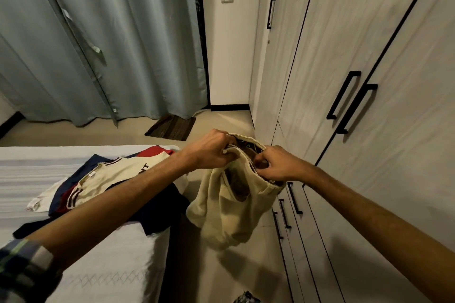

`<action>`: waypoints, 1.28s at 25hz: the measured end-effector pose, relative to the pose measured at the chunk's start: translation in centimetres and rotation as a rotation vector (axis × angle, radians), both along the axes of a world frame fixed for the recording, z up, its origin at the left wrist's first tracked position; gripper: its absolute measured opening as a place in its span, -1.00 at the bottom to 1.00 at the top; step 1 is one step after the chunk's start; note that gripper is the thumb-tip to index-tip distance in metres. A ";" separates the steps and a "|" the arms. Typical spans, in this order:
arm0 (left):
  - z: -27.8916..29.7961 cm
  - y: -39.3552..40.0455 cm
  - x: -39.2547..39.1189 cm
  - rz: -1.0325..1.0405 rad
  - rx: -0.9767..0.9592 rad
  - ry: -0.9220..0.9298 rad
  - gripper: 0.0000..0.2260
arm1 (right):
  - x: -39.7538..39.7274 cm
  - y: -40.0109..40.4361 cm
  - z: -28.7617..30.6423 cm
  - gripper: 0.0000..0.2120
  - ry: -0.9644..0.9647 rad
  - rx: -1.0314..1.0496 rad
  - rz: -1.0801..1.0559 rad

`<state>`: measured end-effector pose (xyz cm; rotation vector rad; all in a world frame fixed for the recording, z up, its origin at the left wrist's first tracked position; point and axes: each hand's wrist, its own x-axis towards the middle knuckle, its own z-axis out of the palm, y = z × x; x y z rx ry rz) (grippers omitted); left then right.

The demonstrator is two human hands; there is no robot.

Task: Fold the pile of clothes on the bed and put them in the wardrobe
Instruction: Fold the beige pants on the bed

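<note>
From the head view, you hold a beige garment point(229, 206) up over the floor between the bed point(105, 268) and the wardrobe point(369, 32), at about 6 o'clock from frame centre. Your left hand point(209, 151) grips its waistband, fingers curled round the cloth; your right hand point(275, 163) pinches the opposite edge, fingers closed on the fabric. The rest hangs loose and unfolded below.

At 8 o'clock, the pile of clothes point(110, 179) lies spread on the bed: cream, navy and red pieces overlapping, none folded (as far as I can tell). I judge the task barely begun: every piece is left to fold.

The wardrobe doors at 3 o'clock all stand closed, so its contents are hidden; nothing shows as stored.
</note>
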<state>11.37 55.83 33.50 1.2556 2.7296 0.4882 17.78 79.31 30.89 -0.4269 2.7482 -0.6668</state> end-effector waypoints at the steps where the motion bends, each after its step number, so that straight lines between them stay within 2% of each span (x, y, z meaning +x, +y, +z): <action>1: 0.0 -0.3 0.0 0.003 0.007 0.004 -0.83 | 0.1 -0.5 -0.2 -0.80 0.028 0.027 -0.010; 3: -0.1 -1.2 0.3 -0.006 0.009 0.008 -0.83 | -0.3 -0.6 -0.3 -0.78 0.032 0.118 0.006; 5: -0.4 -2.3 0.7 -0.006 0.001 -0.020 -0.82 | 0.2 -0.8 0.6 -0.78 -0.133 -0.052 0.058; 7: -0.4 -3.5 0.9 0.012 0.016 -0.037 -0.80 | 0.8 -1.6 1.5 -0.68 -0.291 -0.199 0.050; 9: -0.4 -4.5 1.1 0.019 0.060 -0.032 -0.78 | 0.8 -2.3 1.2 -0.63 -0.161 -0.104 0.077; 11: -0.5 -4.9 1.3 0.021 0.091 -0.045 -0.77 | 0.7 -2.6 0.6 -0.70 -0.007 -0.021 0.089; 15: -1.3 -4.7 1.4 0.041 0.070 -0.060 -0.77 | 0.6 -3.1 -0.2 -0.73 0.112 0.270 0.091; 17: -1.6 -4.6 1.5 0.037 0.110 -0.096 -0.72 | 0.1 -3.0 0.5 -0.76 0.159 0.257 0.079; 20: -1.3 -5.1 1.3 0.014 0.170 -0.122 -0.54 | -1.5 -1.6 2.9 -0.80 0.156 0.248 0.107; 22: -1.4 -5.4 0.9 -0.074 0.098 -0.024 -0.60 | -2.1 -1.2 4.2 -0.74 0.128 0.401 0.178; 24: -2.0 -5.5 0.7 -0.174 0.023 -0.003 -0.74 | -1.8 -1.5 4.7 -0.66 0.066 0.599 0.305; 28: -3.4 -5.2 0.3 -0.192 0.121 -0.061 -0.87 | -1.1 -1.5 5.0 -0.55 0.052 0.691 0.339; 30: -3.4 -4.9 0.0 -0.211 0.145 -0.138 -0.88 | -0.7 -1.5 4.9 -0.52 0.046 0.760 0.357; 32: -3.4 -4.5 -0.1 -0.240 0.183 -0.192 -0.82 | -0.6 -0.9 4.9 -0.56 0.039 0.723 0.399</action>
